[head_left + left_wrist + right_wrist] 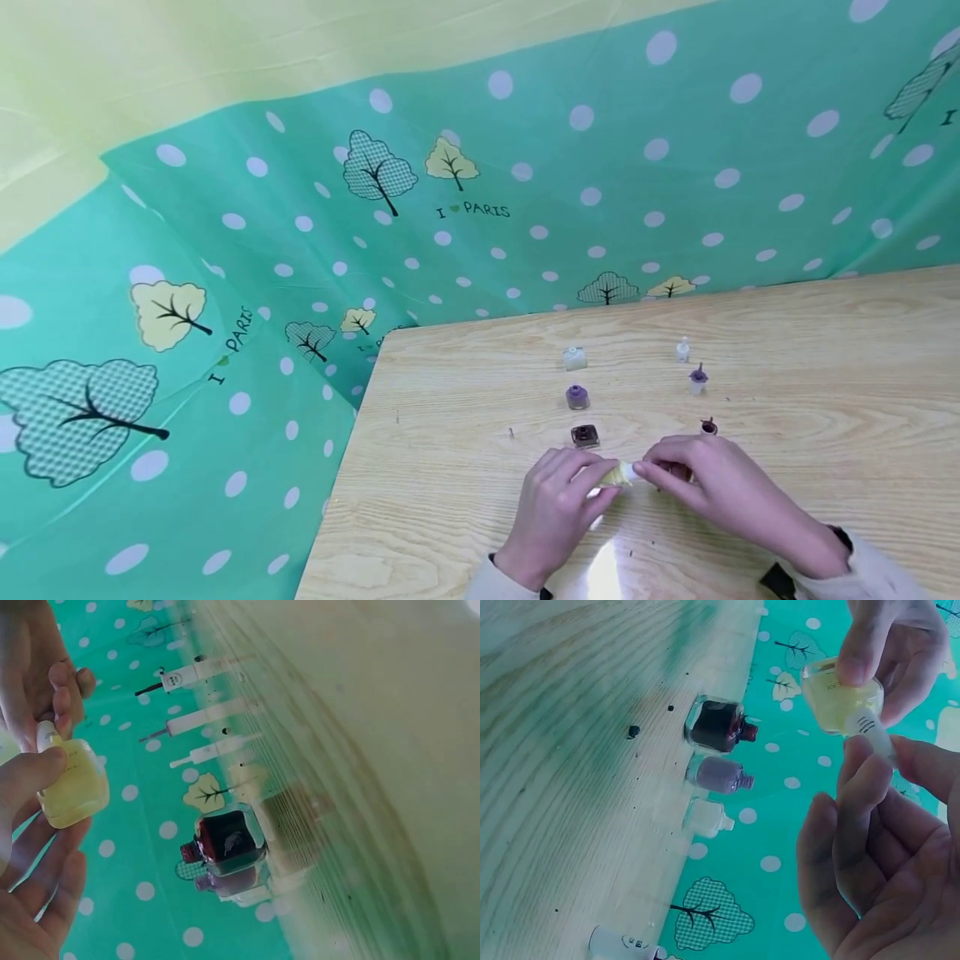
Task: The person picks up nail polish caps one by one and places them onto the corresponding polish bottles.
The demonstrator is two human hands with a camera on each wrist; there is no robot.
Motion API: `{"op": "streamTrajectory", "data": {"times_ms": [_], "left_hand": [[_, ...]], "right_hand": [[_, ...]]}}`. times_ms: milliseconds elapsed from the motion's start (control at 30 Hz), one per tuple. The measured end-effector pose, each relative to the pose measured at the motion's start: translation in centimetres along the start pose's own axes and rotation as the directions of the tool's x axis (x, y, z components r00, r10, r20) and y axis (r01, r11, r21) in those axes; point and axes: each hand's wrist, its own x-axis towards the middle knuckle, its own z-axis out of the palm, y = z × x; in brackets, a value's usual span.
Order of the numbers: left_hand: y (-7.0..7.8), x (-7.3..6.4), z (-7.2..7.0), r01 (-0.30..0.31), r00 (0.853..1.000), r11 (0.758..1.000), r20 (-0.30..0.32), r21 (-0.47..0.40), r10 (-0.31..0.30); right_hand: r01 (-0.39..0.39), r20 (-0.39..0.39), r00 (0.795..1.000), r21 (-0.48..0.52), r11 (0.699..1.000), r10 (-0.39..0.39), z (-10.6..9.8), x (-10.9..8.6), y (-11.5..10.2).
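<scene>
Above the near part of the table my left hand point(553, 504) holds a small bottle of yellow nail polish point(75, 787) between thumb and fingers. From the other side my right hand point(716, 482) pinches the bottle's white cap point(871, 732) between thumb and fingertips. The cap sits at the bottle's neck in the right wrist view, with the bottle tilted. Just beyond the hands stand three uncapped polish bottles in a row: a dark red one point(584, 437), a purple one point(577, 398) and a whitish one point(575, 359).
Right of the bottles, brush caps stand with brushes pointing up: a whitish-brush cap point(682, 351), a purple-brush cap point(698, 382) and a dark-brush cap point(708, 427). Small dark specks dot the wooden table point(450, 467). A green dotted curtain point(465, 275) hangs behind and to the left.
</scene>
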Motion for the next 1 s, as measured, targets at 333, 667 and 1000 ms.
{"op": "streamTrajectory", "data": {"times_ms": [333,667,1000], "left_hand": [[-0.12,-0.03,-0.06,0.089,0.996,0.987,0.023,-0.135,-0.087],[0.03,0.07,-0.32,0.144,0.989,0.979,0.06,-0.144,-0.136],[0.39,-0.14,-0.45,0.288,0.956,0.92,0.14,-0.265,-0.259]], "right_hand": [[-0.069,0.006,0.998,0.02,0.997,0.069,0.08,0.15,-0.5],[-0.068,-0.016,0.998,-0.011,0.998,0.068,0.16,0.08,-0.79],[-0.001,-0.026,1.0,0.0,1.0,0.001,0.51,-0.25,-0.61]]}}
